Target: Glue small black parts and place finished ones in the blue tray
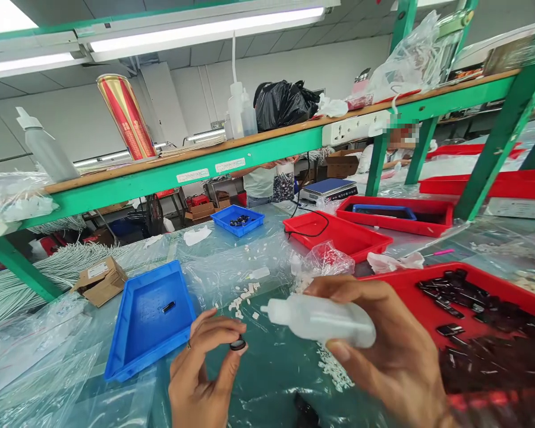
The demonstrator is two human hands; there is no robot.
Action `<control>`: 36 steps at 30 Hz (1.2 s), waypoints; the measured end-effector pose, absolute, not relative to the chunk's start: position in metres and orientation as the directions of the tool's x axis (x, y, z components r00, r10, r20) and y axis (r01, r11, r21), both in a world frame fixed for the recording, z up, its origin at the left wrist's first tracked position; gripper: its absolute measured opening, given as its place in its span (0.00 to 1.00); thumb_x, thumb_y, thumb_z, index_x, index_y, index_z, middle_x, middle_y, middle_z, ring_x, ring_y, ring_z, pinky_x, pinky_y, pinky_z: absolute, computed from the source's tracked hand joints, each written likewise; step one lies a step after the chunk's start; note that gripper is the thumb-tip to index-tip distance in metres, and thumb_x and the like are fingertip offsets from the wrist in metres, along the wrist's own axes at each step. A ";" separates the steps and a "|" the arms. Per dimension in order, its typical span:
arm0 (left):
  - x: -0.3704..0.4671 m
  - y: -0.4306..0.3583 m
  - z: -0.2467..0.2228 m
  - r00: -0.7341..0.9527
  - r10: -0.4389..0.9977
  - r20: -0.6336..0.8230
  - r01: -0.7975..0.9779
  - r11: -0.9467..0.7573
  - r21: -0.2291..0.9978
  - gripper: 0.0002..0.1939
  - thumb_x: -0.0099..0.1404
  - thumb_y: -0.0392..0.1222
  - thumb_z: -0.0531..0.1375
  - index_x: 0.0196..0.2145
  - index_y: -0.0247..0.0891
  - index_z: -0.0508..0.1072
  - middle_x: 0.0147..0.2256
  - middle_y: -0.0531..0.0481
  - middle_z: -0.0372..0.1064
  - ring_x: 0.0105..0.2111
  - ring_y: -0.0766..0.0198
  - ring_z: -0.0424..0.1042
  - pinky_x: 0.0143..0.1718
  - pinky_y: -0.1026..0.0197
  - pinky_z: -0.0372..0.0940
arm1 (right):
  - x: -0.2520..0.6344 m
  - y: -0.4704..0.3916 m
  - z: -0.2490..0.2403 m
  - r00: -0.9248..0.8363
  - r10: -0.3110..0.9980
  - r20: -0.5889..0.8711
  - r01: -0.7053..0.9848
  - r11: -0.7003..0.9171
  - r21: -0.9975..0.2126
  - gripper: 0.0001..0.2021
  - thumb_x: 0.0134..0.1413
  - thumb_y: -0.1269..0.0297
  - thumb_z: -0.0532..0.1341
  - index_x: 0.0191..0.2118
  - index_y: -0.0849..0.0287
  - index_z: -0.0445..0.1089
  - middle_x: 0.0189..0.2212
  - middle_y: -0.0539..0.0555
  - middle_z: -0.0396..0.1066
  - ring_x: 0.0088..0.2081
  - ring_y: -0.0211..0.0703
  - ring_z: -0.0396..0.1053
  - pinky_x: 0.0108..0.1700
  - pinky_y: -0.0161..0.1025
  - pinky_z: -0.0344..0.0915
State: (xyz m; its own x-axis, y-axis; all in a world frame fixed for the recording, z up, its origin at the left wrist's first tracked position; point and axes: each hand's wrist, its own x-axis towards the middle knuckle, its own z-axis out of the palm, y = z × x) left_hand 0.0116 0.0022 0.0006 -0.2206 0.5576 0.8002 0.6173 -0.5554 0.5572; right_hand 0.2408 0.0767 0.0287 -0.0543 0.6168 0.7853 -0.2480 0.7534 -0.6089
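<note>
My left hand [207,362], low in the middle of the view, pinches a small black round part [238,343] between thumb and fingertip. In my right hand [383,345] lies a translucent white squeeze bottle [330,320], tilted sideways, its nozzle pointing left toward the left hand. Nozzle and black part are apart. Under and behind the hands, small white pieces [248,292] are scattered on the green table surface [271,368]. A blue tray [154,321] holding one small black part stands left of my left hand.
A red tray [432,297] with many black parts is at the right. Farther back are a small blue tray [238,220], a red tray [339,235] and a scale [330,189]. A green-framed shelf [267,151] crosses above. People are partly visible behind it.
</note>
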 end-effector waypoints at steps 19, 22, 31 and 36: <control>-0.057 -0.031 -0.133 -0.317 0.847 0.427 0.441 -0.267 0.857 0.06 0.71 0.55 0.69 0.39 0.55 0.83 0.32 0.55 0.88 0.31 0.47 0.90 0.32 0.54 0.86 | 0.172 0.105 -0.139 -0.403 0.706 0.582 0.069 0.657 -0.750 0.11 0.51 0.59 0.78 0.37 0.48 0.78 0.30 0.45 0.80 0.34 0.47 0.83 0.34 0.37 0.77; -0.064 -0.037 -0.163 -0.339 0.860 0.381 0.364 -0.254 0.896 0.06 0.72 0.57 0.68 0.40 0.58 0.82 0.33 0.55 0.89 0.32 0.45 0.91 0.28 0.53 0.85 | 0.185 0.122 -0.137 -0.512 0.684 0.519 0.095 0.646 -0.758 0.16 0.57 0.48 0.77 0.42 0.53 0.81 0.34 0.46 0.82 0.37 0.43 0.84 0.38 0.35 0.79; -0.059 -0.043 -0.183 -0.279 0.910 0.306 0.364 -0.195 0.911 0.09 0.67 0.62 0.69 0.38 0.61 0.84 0.35 0.54 0.89 0.31 0.47 0.89 0.29 0.54 0.84 | 0.111 0.167 -0.106 -0.542 0.778 0.318 0.354 0.554 -0.753 0.16 0.75 0.53 0.66 0.56 0.61 0.77 0.52 0.55 0.80 0.49 0.47 0.81 0.51 0.47 0.82; -0.063 -0.038 -0.188 -0.286 0.925 0.249 0.420 -0.113 0.901 0.17 0.67 0.70 0.65 0.38 0.59 0.83 0.36 0.52 0.90 0.33 0.43 0.89 0.33 0.49 0.85 | 0.099 0.175 -0.108 -0.521 0.837 0.166 0.492 0.453 -0.743 0.18 0.74 0.54 0.68 0.59 0.60 0.76 0.56 0.57 0.79 0.52 0.49 0.80 0.54 0.50 0.82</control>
